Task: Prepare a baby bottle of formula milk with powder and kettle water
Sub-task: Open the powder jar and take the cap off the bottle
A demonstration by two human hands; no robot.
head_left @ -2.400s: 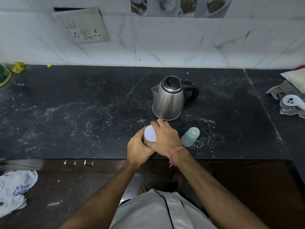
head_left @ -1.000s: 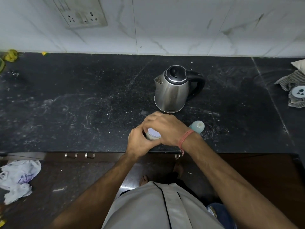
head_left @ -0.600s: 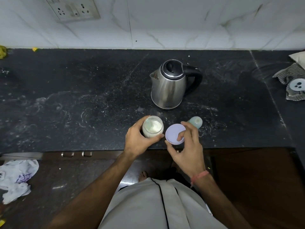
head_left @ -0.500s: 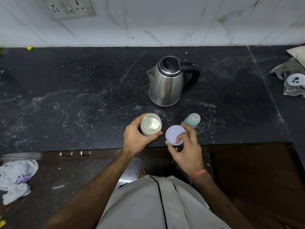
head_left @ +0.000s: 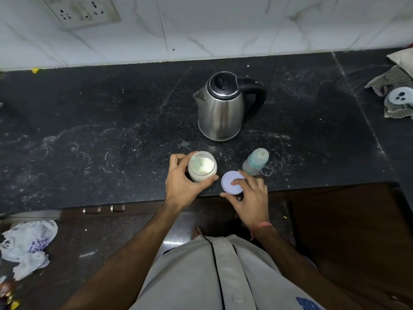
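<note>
An open jar of white formula powder [head_left: 202, 166] stands near the front edge of the black counter [head_left: 111, 130]. My left hand [head_left: 182, 182] is wrapped around it. Its round lilac lid [head_left: 230, 181] lies flat on the counter just right of the jar, under the fingers of my right hand [head_left: 250, 198]. A small baby bottle with a pale blue cap [head_left: 256, 161] stands behind the lid, apart from my hands. The steel kettle with a black handle and closed lid [head_left: 221, 108] stands farther back.
A striped cloth with a white round object [head_left: 397, 95] lies at the right end of the counter. A wall socket [head_left: 85, 10] is at the upper left. A crumpled plastic bag [head_left: 26, 245] lies on the floor, lower left.
My right hand twisted the lid off the jar and brought it down to the counter on the right. The jar now stands open in my left hand.
</note>
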